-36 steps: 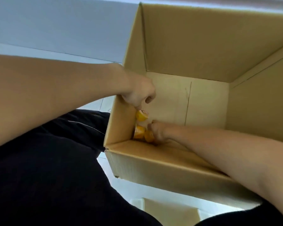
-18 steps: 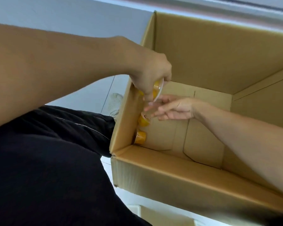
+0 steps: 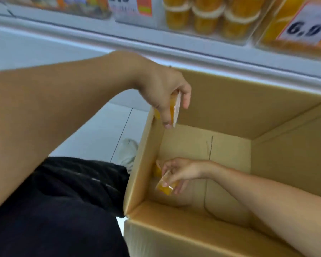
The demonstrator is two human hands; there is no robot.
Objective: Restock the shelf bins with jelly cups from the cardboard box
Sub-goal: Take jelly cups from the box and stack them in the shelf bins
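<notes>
Two orange jelly cups were in hand, one per hand. Left hand (image 3: 163,93) sat above the left wall's top edge of the open brown cardboard box (image 3: 230,112), fingers and thumb curled round a clear-plastic orange jelly cup (image 3: 175,108); the cup was tipped on its side, white foil lid facing right, thumb pointing down beside it. Right hand (image 3: 180,172) was down inside the box, near the near-left corner, forearm crossing in over the near wall from the right. Its fingers pinched a second orange jelly cup (image 3: 165,188), tilted, held off the box floor as far as I could tell; motion blur made the exact grip unclear. One more bit of orange showed behind that hand against the left wall (image 3: 158,170), likely another cup, too hidden to confirm. Box floor otherwise showed bare cardboard with a centre seam.

Box stood on the pale tiled floor (image 3: 104,130), just in front of a white shelf edge (image 3: 193,47) running along the top of the view. On the shelf: clear bins with stacked orange jelly cups (image 3: 204,17), a white price tag reading 6.9 (image 3: 304,28) at the right, another partly cut-off tag (image 3: 132,6) left of the stacks. All of that was blurred.

Left of the box: the person's black trousers (image 3: 63,210) and a white shoe (image 3: 127,153) touching or just beside the box's left wall.
</notes>
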